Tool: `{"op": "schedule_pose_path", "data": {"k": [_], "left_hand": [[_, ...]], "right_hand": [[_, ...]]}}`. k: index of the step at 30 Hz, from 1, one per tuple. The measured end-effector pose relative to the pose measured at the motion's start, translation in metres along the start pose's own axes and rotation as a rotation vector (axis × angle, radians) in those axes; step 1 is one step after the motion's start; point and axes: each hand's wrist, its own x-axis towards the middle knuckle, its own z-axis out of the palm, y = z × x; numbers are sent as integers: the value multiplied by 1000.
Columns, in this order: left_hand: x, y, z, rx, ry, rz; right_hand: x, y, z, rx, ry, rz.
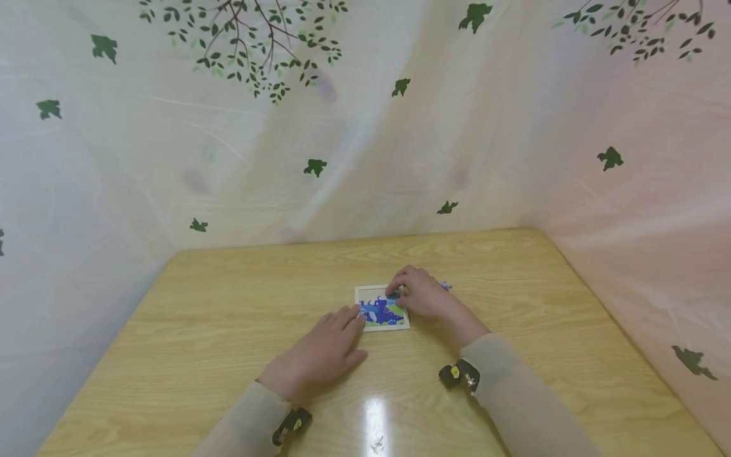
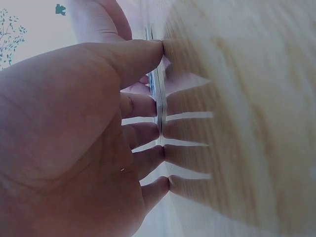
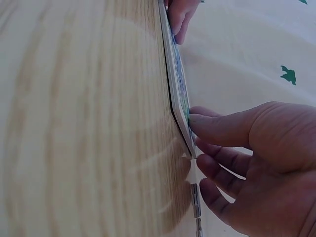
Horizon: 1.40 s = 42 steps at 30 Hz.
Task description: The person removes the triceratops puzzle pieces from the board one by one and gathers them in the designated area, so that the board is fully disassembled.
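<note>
A small jigsaw puzzle in a white frame [image 1: 381, 329] lies flat on the table, showing a blue and purple dinosaur picture over green. Its upper strip is a bare, pale backing. My left hand [image 1: 320, 352] rests palm down, its outstretched fingertips touching the frame's left edge. My right hand [image 1: 424, 294] reaches over the upper right corner, thumb and fingers pinching a dark puzzle piece [image 1: 393, 295] at the picture. In the right wrist view the thumb presses by the rim of the frame [image 3: 174, 94]; the piece itself is hidden there.
Loose puzzle pieces [image 1: 445, 286] lie right of the frame, partly behind the right hand; their edges [image 3: 195, 200] show in the right wrist view. The wooden table [image 1: 257, 285] meets a leaf-patterned curtain [image 1: 365, 139] at the back and sides.
</note>
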Motion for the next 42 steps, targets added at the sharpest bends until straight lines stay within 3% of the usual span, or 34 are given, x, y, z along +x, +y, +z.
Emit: {"op": "schedule_pose_path", "data": {"k": [18,31,42], "left_hand": [[0,4,-4,-8,-3,-2],[-1,2,-4,-9,-12,-5],[-1,1,-4,-12,-22,-23]], "right_hand": [[4,-1,-1,74,47,20],[3,-1,-5,135,71,-36],[1,10,-25,269,119,-75]]}}
